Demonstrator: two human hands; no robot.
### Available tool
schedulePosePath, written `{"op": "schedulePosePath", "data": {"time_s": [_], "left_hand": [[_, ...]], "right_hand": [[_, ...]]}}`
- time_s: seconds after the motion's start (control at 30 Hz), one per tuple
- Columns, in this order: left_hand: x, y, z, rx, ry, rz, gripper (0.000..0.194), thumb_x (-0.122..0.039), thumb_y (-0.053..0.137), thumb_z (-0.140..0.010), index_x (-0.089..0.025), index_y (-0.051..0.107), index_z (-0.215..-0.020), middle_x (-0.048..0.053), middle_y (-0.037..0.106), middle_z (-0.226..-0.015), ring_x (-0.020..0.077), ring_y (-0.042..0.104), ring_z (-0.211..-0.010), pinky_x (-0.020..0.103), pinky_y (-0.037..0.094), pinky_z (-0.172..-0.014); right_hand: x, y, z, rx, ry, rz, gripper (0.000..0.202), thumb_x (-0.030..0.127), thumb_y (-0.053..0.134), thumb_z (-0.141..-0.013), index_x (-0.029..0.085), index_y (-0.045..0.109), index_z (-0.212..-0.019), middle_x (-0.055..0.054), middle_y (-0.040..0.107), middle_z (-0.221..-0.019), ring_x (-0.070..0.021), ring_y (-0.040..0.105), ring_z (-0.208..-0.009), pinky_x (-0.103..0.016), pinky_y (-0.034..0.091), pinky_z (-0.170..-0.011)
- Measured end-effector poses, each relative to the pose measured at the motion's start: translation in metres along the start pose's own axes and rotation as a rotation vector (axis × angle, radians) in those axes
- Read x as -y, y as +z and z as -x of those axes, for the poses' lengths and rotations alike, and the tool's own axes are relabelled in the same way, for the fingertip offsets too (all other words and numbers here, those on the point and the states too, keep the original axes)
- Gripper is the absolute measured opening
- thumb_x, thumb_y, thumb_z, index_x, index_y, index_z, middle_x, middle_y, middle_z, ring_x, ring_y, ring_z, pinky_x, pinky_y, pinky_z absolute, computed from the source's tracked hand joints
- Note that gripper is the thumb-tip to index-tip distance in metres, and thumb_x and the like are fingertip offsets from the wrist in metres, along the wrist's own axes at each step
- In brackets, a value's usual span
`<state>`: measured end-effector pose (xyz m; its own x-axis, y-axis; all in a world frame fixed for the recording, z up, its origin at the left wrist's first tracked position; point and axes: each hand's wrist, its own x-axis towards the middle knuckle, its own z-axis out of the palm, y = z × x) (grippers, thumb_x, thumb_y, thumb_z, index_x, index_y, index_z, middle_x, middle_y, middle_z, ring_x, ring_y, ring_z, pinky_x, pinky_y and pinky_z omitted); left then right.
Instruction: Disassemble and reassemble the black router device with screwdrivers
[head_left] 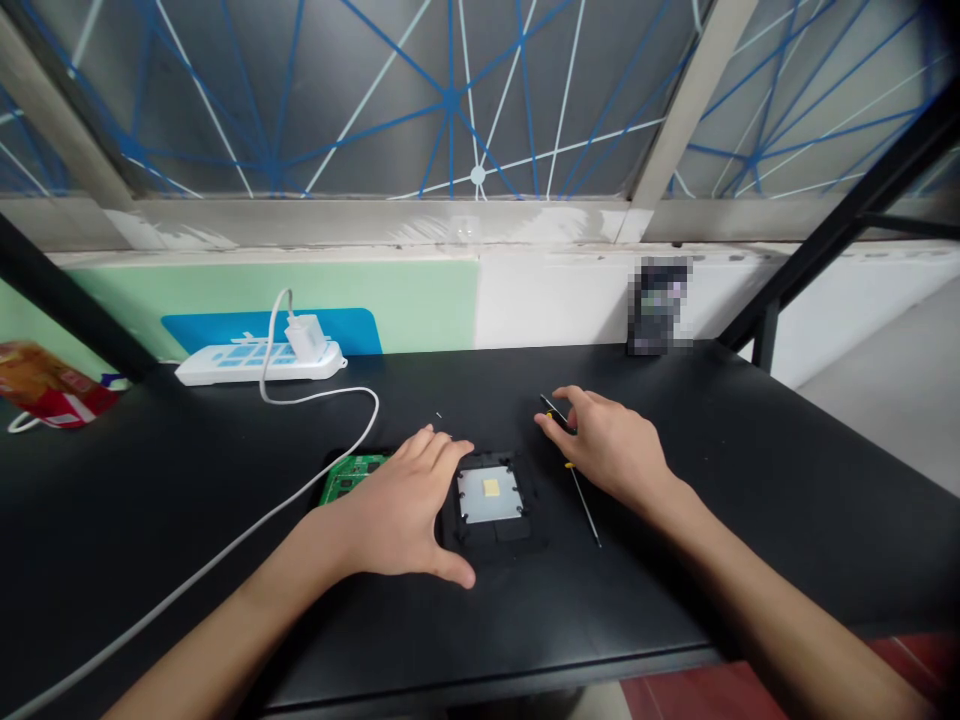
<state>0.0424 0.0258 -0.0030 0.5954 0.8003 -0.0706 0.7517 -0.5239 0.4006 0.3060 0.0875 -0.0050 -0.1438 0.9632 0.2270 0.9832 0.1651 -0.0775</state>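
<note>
My left hand (394, 505) spreads over the left side of a black plastic casing (514, 533), thumb and fingers wide apart near its front and back edges. A grey metal plate with a small pale yellow pad (490, 488) sits in the casing. Partly under my left hand lies a green circuit board (346, 482). To the right of the casing, my right hand (611, 440) closes its thumb and fingers around a small screwdriver (556, 410) with black and yellow parts. A second thin metal shaft with a yellow collar (585, 507) lies just below that hand.
A white power strip (262, 362) with a plugged-in charger (306, 338) stands at the back left. Its white cable (247, 535) runs across the black table (450, 640). A red snack packet (56, 385) lies far left; a blurred dark object (656, 308) leans against the wall.
</note>
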Motion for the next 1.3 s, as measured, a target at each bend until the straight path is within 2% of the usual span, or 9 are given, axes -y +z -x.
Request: {"op": "schedulePosePath", "data": {"time_s": [0.13, 0.3, 0.53, 0.67, 0.8, 0.9, 0.97, 1.07, 1.3], "left_hand": [[-0.002, -0.001, 0.001, 0.054, -0.046, -0.037, 0.124, -0.076, 0.078, -0.063, -0.010, 0.028, -0.156, 0.024, 0.037, -0.157, 0.0507, 0.016, -0.152, 0.067, 0.020, -0.121], [-0.004, -0.003, 0.001, 0.060, -0.048, -0.047, 0.122, -0.077, 0.077, -0.065, -0.011, 0.028, -0.156, 0.023, 0.037, -0.157, 0.0485, 0.018, -0.152, 0.064, 0.020, -0.122], [-0.004, -0.002, 0.002, 0.048, -0.034, -0.077, 0.118, -0.073, 0.079, -0.065, -0.016, 0.028, -0.155, 0.021, 0.039, -0.155, 0.0479, 0.021, -0.151, 0.064, 0.022, -0.121], [-0.005, -0.003, 0.001, 0.039, -0.020, -0.087, 0.116, -0.075, 0.078, -0.065, -0.016, 0.031, -0.154, 0.020, 0.042, -0.152, 0.0466, 0.025, -0.149, 0.063, 0.021, -0.121], [-0.005, -0.003, 0.001, 0.048, -0.022, -0.089, 0.118, -0.076, 0.078, -0.065, -0.011, 0.033, -0.153, 0.021, 0.044, -0.150, 0.0459, 0.027, -0.148, 0.061, 0.020, -0.123], [-0.004, -0.002, 0.002, 0.048, -0.024, -0.086, 0.117, -0.074, 0.079, -0.065, -0.013, 0.033, -0.153, 0.020, 0.043, -0.151, 0.0463, 0.026, -0.148, 0.062, 0.019, -0.123], [-0.004, -0.002, 0.002, 0.045, -0.022, -0.080, 0.116, -0.073, 0.079, -0.065, -0.014, 0.034, -0.153, 0.019, 0.044, -0.150, 0.0467, 0.025, -0.148, 0.063, 0.019, -0.122], [-0.004, -0.003, 0.001, 0.039, -0.012, -0.076, 0.114, -0.073, 0.079, -0.065, -0.014, 0.035, -0.152, 0.018, 0.045, -0.147, 0.0466, 0.028, -0.147, 0.063, 0.022, -0.121], [-0.006, -0.005, 0.002, 0.039, -0.009, -0.082, 0.112, -0.071, 0.080, -0.066, -0.015, 0.036, -0.152, 0.019, 0.044, -0.147, 0.0453, 0.031, -0.144, 0.062, 0.027, -0.119]], "right_hand": [[0.006, 0.001, 0.003, -0.005, 0.013, 0.067, 0.042, 0.057, 0.049, -0.095, 0.024, 0.062, -0.118, -0.006, 0.074, -0.099, -0.0259, 0.074, -0.077, -0.030, 0.037, -0.054], [0.009, 0.002, 0.006, 0.015, -0.012, 0.174, 0.044, 0.056, 0.049, -0.096, 0.024, 0.061, -0.124, -0.008, 0.073, -0.104, -0.0268, 0.074, -0.077, -0.030, 0.039, -0.055], [0.009, 0.010, 0.007, -0.015, -0.065, 0.175, 0.037, 0.040, 0.054, -0.095, 0.018, 0.065, -0.123, -0.012, 0.070, -0.103, -0.0280, 0.074, -0.079, -0.032, 0.045, -0.055], [0.011, 0.005, 0.006, -0.132, -0.101, -0.075, 0.031, 0.032, 0.058, -0.092, 0.020, 0.067, -0.119, -0.008, 0.068, -0.101, -0.0181, 0.068, -0.065, -0.032, 0.049, -0.057], [0.010, -0.003, 0.006, -0.505, -0.180, -0.507, 0.033, 0.033, 0.064, -0.091, 0.019, 0.062, -0.121, -0.005, 0.068, -0.092, -0.0131, 0.063, -0.064, -0.031, 0.055, -0.064], [0.010, -0.003, 0.009, -0.679, -0.254, -0.779, 0.045, 0.029, 0.068, -0.090, 0.024, 0.052, -0.132, -0.005, 0.073, -0.100, -0.0147, 0.068, -0.074, -0.034, 0.059, -0.073], [0.012, 0.000, 0.012, -0.707, -0.329, -0.910, 0.056, 0.022, 0.069, -0.090, 0.029, 0.046, -0.139, -0.005, 0.073, -0.110, -0.0160, 0.072, -0.085, -0.034, 0.060, -0.078], [0.017, 0.008, 0.015, -0.688, -0.404, -0.995, 0.058, 0.016, 0.070, -0.089, 0.033, 0.048, -0.140, -0.005, 0.071, -0.114, -0.0183, 0.073, -0.098, -0.034, 0.062, -0.079], [0.021, 0.016, 0.014, -0.654, -0.406, -1.010, 0.057, 0.014, 0.071, -0.087, 0.032, 0.051, -0.137, -0.005, 0.072, -0.116, -0.0208, 0.074, -0.099, -0.039, 0.063, -0.080]]}}
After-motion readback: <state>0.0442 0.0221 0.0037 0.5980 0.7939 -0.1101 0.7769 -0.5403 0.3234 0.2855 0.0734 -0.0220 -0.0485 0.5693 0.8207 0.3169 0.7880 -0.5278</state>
